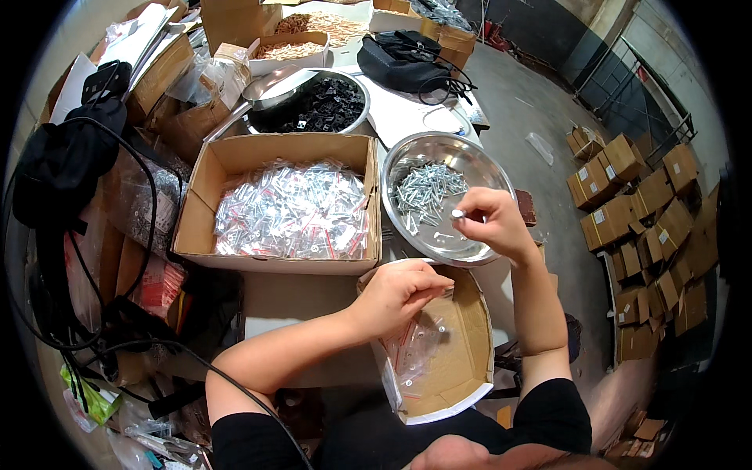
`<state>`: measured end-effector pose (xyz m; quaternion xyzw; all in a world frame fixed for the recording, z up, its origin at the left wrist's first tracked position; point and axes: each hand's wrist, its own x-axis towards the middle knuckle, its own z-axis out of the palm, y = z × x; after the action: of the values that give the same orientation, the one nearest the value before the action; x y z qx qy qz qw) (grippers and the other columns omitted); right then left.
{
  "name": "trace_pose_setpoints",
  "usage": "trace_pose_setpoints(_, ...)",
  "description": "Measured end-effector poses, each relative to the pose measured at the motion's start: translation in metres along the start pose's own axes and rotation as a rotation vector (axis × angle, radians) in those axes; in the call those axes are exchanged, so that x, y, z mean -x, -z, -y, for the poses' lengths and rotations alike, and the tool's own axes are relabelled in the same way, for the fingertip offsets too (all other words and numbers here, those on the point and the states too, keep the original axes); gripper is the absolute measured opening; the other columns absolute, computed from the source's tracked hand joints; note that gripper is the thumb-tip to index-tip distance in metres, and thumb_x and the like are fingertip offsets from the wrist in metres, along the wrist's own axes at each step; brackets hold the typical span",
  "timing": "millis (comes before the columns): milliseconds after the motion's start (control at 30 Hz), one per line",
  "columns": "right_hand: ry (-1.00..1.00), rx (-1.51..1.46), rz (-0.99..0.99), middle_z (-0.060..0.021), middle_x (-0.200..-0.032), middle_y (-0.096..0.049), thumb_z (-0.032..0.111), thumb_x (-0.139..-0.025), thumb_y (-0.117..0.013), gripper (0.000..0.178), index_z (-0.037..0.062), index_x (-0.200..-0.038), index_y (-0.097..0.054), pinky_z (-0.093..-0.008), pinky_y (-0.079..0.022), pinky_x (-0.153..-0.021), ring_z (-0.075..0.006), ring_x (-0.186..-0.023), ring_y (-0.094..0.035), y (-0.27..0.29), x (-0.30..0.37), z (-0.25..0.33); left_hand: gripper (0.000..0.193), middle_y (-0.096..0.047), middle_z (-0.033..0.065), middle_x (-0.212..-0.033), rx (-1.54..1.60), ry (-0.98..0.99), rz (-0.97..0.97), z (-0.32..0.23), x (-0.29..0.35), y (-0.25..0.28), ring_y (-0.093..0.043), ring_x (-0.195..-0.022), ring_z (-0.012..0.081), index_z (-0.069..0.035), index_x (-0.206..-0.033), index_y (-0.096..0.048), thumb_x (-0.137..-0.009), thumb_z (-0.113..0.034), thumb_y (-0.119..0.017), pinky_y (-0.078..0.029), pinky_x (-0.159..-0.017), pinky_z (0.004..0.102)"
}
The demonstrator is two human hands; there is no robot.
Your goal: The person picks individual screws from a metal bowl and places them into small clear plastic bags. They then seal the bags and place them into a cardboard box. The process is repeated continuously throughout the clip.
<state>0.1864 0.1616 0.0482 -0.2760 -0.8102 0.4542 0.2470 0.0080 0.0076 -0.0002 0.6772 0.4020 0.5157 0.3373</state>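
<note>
My right hand (pixel 497 223) is over the right side of a steel bowl (pixel 492 174). Its fingers are closed round silver screws, whose bright ends (pixel 458 214) poke out beside the thumb. Loose silver screws (pixel 429 192) lie heaped in that bowl. Above a shallow cardboard tray (pixel 468 345), the fingertips of my left hand (pixel 401 291) pinch a small clear plastic bag, mostly hidden by the fingers. Several clear bags (pixel 415 348) with small round pieces inside lie in the tray's left part.
A cardboard box (pixel 276 265) full of filled clear bags (pixel 290 207) stands left of the bowl. Behind it are a bowl of black parts (pixel 329 106), a metal scoop (pixel 270 88) and a black bag (pixel 399 59). Cables (pixel 153 227) hang at left. Cartons (pixel 623 160) are stacked on the right.
</note>
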Motion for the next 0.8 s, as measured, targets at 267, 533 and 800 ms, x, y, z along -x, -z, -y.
trace_pose_setpoints(267, 0.168, -0.328, 0.042, -0.0059, -0.083, -0.064, 0.003, -0.079, -0.076, 0.01, -0.0007, -0.086, -0.071, -0.0221, -0.043, -0.062, -0.0095, -0.072, -0.057, -0.023, 0.027, -0.002, 0.016, -0.06, 0.0072, -0.066, 0.077, 0.176, 0.037, -0.007, 0.004, 0.008, -0.057, -0.058, 0.0145, 0.0, -0.082, -0.068, -0.08, -0.013, -0.076, -0.045, -0.055, 0.0277)
trace_pose_setpoints(533, 0.174, -0.351, 0.01, -0.0043, -0.083, -0.065, 0.0, -0.077, -0.072, 0.01, 0.0001, -0.086, -0.071, -0.0224, -0.04, -0.061, -0.0091, -0.073, -0.055, -0.024, 0.034, 0.0, 0.014, -0.059, 0.0045, -0.071, 0.215, 0.147, 0.04, -0.001, -0.003, 0.002, -0.056, -0.065, 0.0138, -0.003, -0.098, -0.073, -0.088, -0.011, -0.069, -0.045, -0.061, 0.0264)
trace_pose_setpoints(800, 0.224, -0.338, 0.097, -0.0016, -0.081, -0.064, 0.004, -0.077, -0.075, 0.01, 0.0035, -0.086, -0.072, -0.022, -0.038, -0.057, -0.0065, -0.068, -0.052, -0.033, 0.033, -0.001, 0.014, -0.057, 0.003, -0.068, 0.173, 0.299, 0.107, -0.002, 0.001, 0.01, -0.056, -0.066, 0.0125, 0.002, -0.084, -0.071, -0.079, -0.01, -0.076, -0.045, -0.06, 0.0274)
